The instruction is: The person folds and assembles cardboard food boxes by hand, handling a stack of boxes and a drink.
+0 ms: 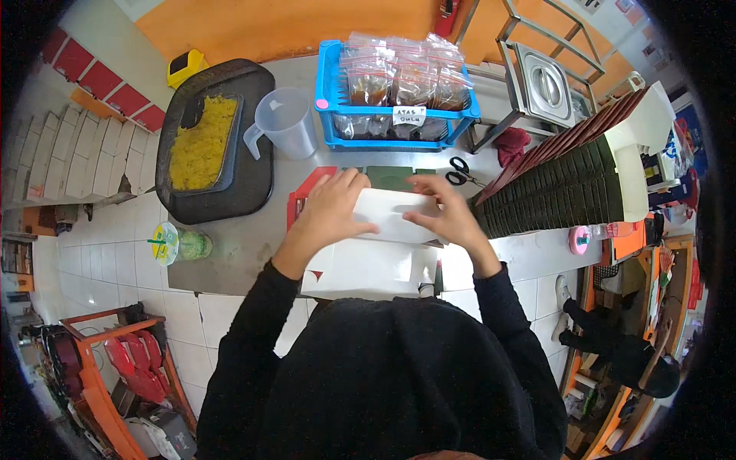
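Note:
A partly folded cardboard box [368,264] lies before me at the table's near edge, white inside with red and green outer faces. My left hand [326,211] grips its raised white panel on the left, thumb on the inner face and fingers over the far side. On the right, my right hand [448,215] grips the same panel, its thumb pointing inward and its fingers curled at the far corner. The two thumbs are apart, with bare white card between them. Just beyond my right hand lie black-handled scissors [458,172].
A blue basket [326,123] of bagged dark sauce stands at the back, beside a clear measuring jug [285,126]. Left are a tray of yellow food [203,146] and a lidded drink cup [192,244]. A tall leaning stack of boxes [552,192] rises at right. A person [621,349] is farther right.

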Available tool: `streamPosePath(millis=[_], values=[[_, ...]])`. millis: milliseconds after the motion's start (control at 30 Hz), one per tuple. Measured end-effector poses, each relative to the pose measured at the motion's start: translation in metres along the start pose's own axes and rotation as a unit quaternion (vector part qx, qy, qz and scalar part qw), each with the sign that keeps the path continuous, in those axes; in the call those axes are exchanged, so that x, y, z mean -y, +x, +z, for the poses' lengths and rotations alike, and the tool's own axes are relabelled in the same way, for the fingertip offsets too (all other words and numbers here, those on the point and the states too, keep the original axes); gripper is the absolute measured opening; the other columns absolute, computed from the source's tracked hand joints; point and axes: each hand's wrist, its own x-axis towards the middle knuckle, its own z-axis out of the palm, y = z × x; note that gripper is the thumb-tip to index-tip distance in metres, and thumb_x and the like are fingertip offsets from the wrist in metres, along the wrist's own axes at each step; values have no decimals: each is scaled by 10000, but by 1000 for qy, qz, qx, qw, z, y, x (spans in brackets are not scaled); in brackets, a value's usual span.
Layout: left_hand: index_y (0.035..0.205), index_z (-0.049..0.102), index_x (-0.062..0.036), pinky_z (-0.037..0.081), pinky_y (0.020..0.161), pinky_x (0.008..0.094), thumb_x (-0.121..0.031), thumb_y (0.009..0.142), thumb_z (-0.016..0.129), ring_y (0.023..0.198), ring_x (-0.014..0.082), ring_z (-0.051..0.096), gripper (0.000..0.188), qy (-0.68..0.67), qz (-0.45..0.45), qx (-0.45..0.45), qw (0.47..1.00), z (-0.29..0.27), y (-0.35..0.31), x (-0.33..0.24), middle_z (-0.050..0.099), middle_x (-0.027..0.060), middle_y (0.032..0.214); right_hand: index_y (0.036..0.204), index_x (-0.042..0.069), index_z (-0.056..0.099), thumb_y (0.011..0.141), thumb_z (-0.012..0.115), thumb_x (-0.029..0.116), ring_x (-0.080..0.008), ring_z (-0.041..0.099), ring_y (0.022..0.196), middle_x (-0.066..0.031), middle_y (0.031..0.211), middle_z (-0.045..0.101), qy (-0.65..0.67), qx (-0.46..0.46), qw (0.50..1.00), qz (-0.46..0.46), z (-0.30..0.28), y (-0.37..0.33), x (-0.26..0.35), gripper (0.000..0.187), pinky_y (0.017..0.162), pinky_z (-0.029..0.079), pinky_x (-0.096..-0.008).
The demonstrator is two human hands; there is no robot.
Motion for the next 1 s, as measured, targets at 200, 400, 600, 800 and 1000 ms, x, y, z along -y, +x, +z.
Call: streamPosePath(millis=[200, 400, 600, 800, 1000], values=[[939, 540, -46, 479, 803, 443, -172, 588, 847, 972, 336, 615, 483, 34, 54, 132, 989, -4, 12, 11, 612, 133, 982, 1401, 44, 416, 654, 895, 188, -167, 555, 1095, -115, 1309, 519, 166, 51, 982, 71, -6, -34, -60, 899, 909, 473, -342], [986, 616, -79, 506, 703, 482, -104, 627, 766, 833, 365, 651, 390, 31, 64, 121, 990, 2, 29, 31, 663, 149, 826, 1297, 2, 540, 697, 845, 94, -138, 609, 961, -70, 1101, 660, 363, 47, 909, 202, 12, -63, -110, 679, 845, 493, -300], [994, 674, -101, 518, 699, 472, -123, 649, 754, 852, 349, 664, 355, 64, 36, 111, 991, -2, 46, 27, 690, 152, 867, 1088, -18, 659, 815, 763, 70, -105, 609, 807, -30, 954, 684, 287, -114, 943, 121, 61, -48, -123, 306, 701, 513, -272], [1005, 702, -102, 545, 695, 400, -102, 776, 650, 863, 297, 688, 235, 29, 35, 86, 995, 26, 17, 28, 707, 135, 946, 1006, -34, 698, 868, 706, 85, -89, 597, 742, -23, 914, 678, 248, -133, 947, 157, 61, -25, -137, 182, 656, 505, -251], [1040, 711, -59, 559, 852, 367, -58, 782, 621, 1001, 255, 686, 273, 57, 178, -144, 972, 70, -31, 43, 713, 98, 1038, 1023, -41, 698, 839, 673, 29, -113, 630, 771, -48, 886, 696, 237, -123, 956, 121, 53, -22, -145, 199, 672, 517, -272]])
